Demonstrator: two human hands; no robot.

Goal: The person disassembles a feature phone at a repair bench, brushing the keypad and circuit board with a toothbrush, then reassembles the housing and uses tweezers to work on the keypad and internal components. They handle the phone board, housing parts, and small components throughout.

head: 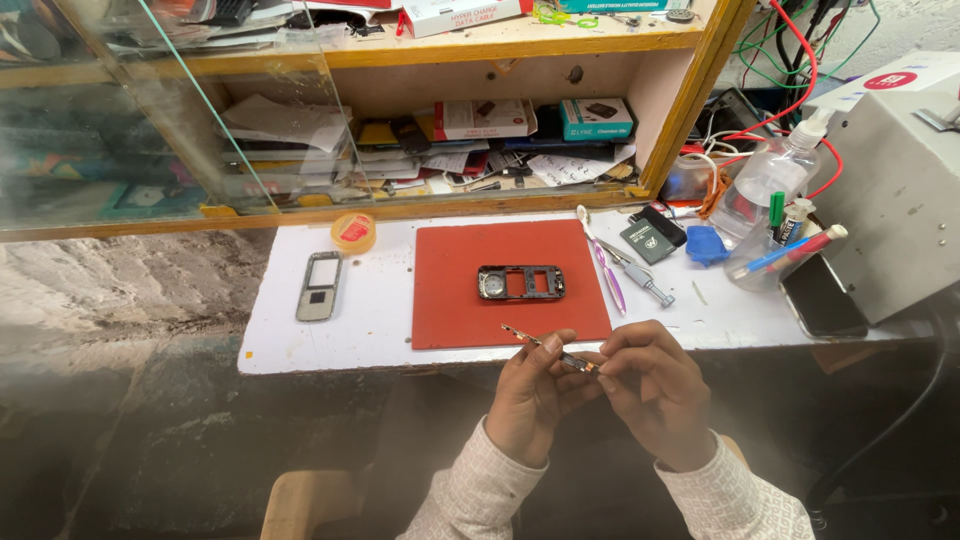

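Both hands meet just in front of the white worktop's near edge. My left hand (530, 395) and my right hand (655, 385) pinch a thin, long metal part (545, 345) between their fingertips; its gold-coloured tip sticks out to the upper left. Behind them a red mat (450, 300) lies on the worktop (375, 315), and a black phone frame (521, 283) rests at its middle. A grey phone front cover (320, 286) lies flat to the left of the mat.
Right of the mat are a purple toothbrush (606, 270), a small screwdriver (645, 285), a black battery (652, 238), a blue cloth (706, 245), a clear spray bottle (765, 180), pens in a cup (785, 250) and a dark phone (822, 297). A round orange tin (353, 231) sits behind. A grey box (895, 170) stands right; cluttered shelves behind.
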